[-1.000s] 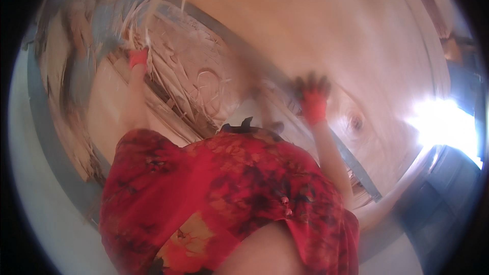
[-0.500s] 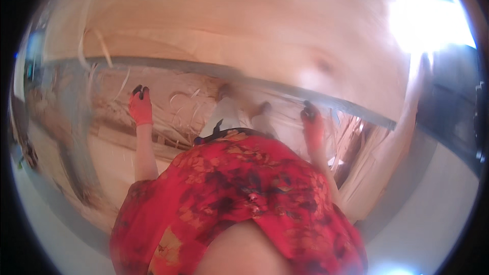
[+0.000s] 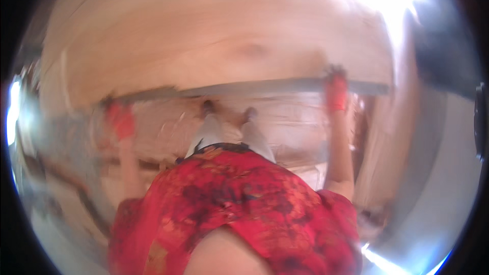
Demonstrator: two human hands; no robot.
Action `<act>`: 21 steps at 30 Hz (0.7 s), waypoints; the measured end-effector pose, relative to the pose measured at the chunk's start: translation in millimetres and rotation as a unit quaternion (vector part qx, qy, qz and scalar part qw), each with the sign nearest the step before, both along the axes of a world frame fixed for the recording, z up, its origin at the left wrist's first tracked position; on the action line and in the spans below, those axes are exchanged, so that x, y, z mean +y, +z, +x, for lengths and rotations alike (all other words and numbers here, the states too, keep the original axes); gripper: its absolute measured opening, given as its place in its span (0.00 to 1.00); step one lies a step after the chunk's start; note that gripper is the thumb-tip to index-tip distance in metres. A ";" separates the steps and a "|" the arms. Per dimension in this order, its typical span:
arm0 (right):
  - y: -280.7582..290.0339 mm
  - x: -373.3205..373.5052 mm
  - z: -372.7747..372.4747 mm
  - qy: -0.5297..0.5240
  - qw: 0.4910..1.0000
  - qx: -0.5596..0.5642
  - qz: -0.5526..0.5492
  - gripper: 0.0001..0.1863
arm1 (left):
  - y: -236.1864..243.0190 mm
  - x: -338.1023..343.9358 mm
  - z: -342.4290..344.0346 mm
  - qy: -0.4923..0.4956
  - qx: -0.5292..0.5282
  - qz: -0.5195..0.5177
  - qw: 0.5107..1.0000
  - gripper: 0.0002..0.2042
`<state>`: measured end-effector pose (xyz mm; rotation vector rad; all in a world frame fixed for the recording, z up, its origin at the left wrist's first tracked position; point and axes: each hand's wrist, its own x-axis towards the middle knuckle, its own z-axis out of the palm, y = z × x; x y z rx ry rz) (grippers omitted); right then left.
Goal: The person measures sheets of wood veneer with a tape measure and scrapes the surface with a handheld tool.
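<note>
A broad, pale wood sheet (image 3: 204, 46) spreads in front of me, and a grey band (image 3: 244, 87) runs along its near edge. My right hand (image 3: 336, 89), in a red glove with dark fingertips, reaches to this edge at the right. At the left end of the edge is my left hand (image 3: 120, 119), gloved the same way. Motion smears the fingers of both hands, so their grip and any contact with the sheet do not show clearly.
Wood strips and scraps (image 3: 153, 127) lie on the floor around my feet. A long pale wooden piece (image 3: 382, 142) stretches along my right side, with a dark panel (image 3: 448, 46) beyond it. Bright light glares at the upper right.
My right hand has moved forward to the sheet's edge. My left hand appears lower and further left. The view has shifted, and the near edge now looks more level.
</note>
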<state>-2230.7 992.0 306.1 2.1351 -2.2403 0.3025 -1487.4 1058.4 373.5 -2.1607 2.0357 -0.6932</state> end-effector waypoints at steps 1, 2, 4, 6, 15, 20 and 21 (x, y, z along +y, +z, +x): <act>-4.9 -10.6 -12.6 0.012 0.999 -0.009 0.048 0.31 | 3.6 -14.3 -37.7 -0.034 0.056 0.018 0.998 0.25; -8.3 -19.9 -15.6 0.016 1.000 -0.018 0.006 0.31 | -2.9 -31.9 -89.1 -0.067 0.140 0.036 0.987 0.27; -11.6 -25.9 -22.6 -0.001 1.000 0.008 0.028 0.32 | -24.4 -71.1 -174.6 -0.114 0.260 0.074 0.956 0.32; -11.7 -22.4 -41.5 -0.001 0.997 -0.012 0.075 0.33 | -37.2 -81.8 -235.0 -0.134 0.339 0.085 0.927 0.36; -11.8 -4.1 -41.9 -0.001 0.990 0.012 0.139 0.32 | -79.2 -89.1 -271.3 -0.119 0.367 0.065 0.920 0.39; -15.6 7.8 -19.2 0.035 0.989 0.024 0.142 0.33 | -63.4 -80.3 -238.5 -0.090 0.374 0.117 0.916 0.38; -16.3 11.3 -4.8 0.036 0.989 0.026 0.144 0.33 | -61.2 -76.2 -227.1 -0.083 0.367 0.125 0.918 0.38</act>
